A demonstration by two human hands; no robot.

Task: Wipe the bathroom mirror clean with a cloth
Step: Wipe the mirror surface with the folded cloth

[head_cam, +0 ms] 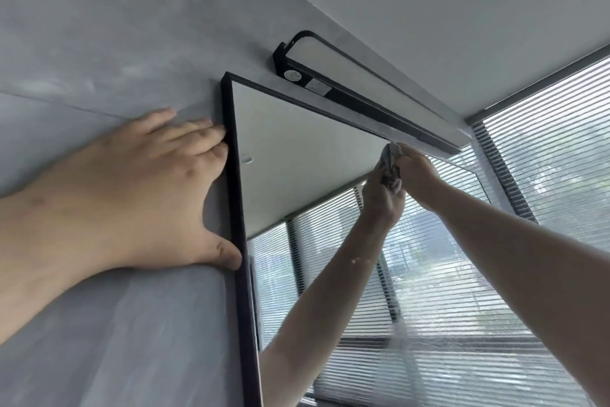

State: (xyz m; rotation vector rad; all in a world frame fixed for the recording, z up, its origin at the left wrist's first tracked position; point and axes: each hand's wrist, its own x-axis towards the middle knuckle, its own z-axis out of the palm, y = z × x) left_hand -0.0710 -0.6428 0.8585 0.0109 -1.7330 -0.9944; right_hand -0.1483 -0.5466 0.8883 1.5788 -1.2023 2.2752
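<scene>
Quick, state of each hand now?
Left hand: open, flat on the wall by the mirror frame.
Right hand: grips the cloth against the mirror.

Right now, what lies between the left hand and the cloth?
In the head view, the mirror's black frame right beside the left hand, then a bare stretch of mirror glass up to the cloth gripped by the right hand.
</scene>
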